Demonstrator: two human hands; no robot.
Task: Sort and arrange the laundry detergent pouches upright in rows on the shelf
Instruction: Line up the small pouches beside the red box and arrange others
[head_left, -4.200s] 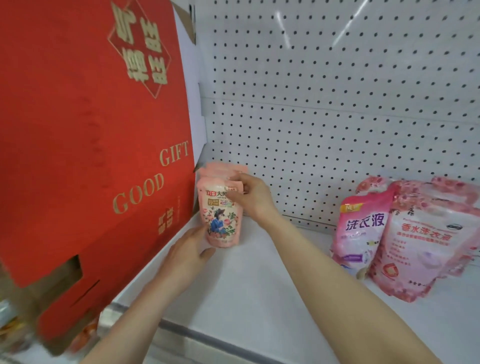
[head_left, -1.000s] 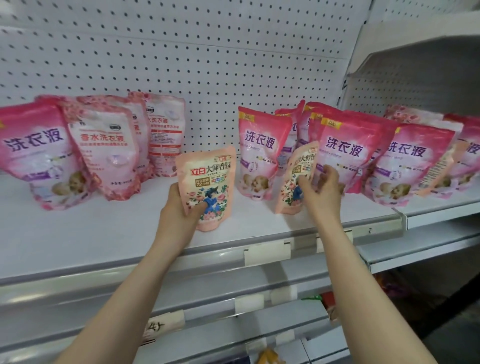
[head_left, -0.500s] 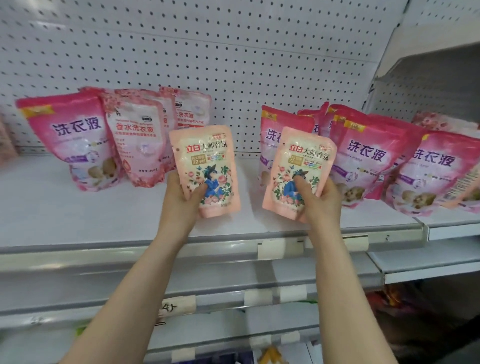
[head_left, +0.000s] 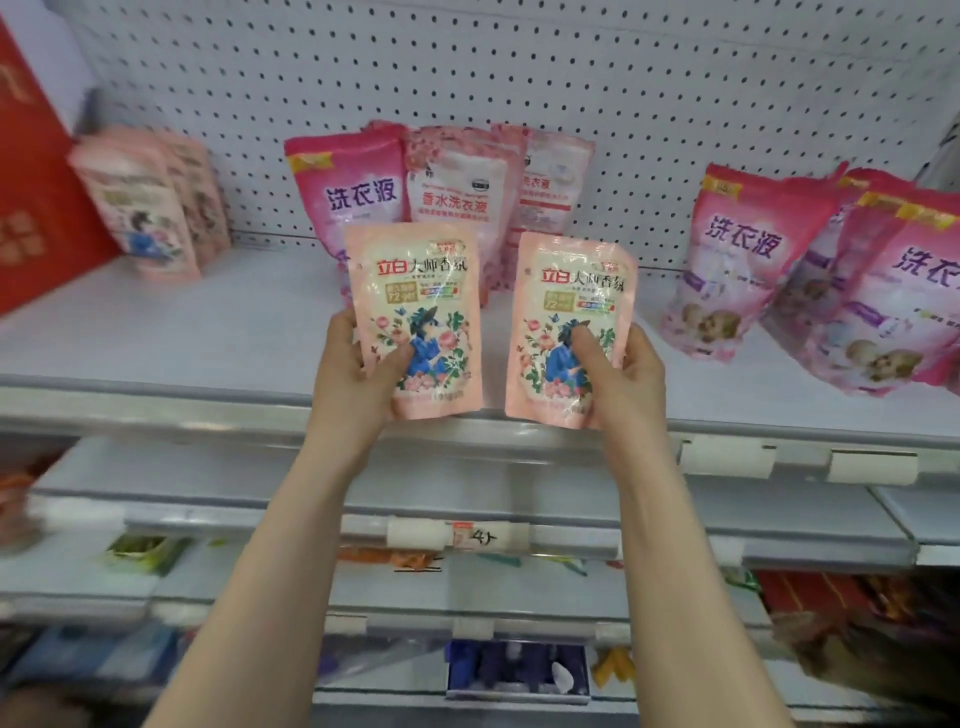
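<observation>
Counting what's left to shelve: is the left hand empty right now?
No, the left hand grips a peach floral pouch by its lower left side.

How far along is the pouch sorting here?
Done: pale peach floral pouches stand in a row at the white shelf's left end. In hand: left hand and right hand each hold one matching pouch. Left: placing those two, then tidying the mixed pink pouches mid-shelf and the leaning pink pouches at right.

1 wide-angle camera on the person's head looks forward and slightly down, close to the top shelf (head_left: 156, 338) and its pegboard wall (head_left: 519, 62). The left hand (head_left: 348, 395) and right hand (head_left: 631, 384) sit mid-frame at arm's reach, with lower shelves (head_left: 493, 467) beneath.
</observation>
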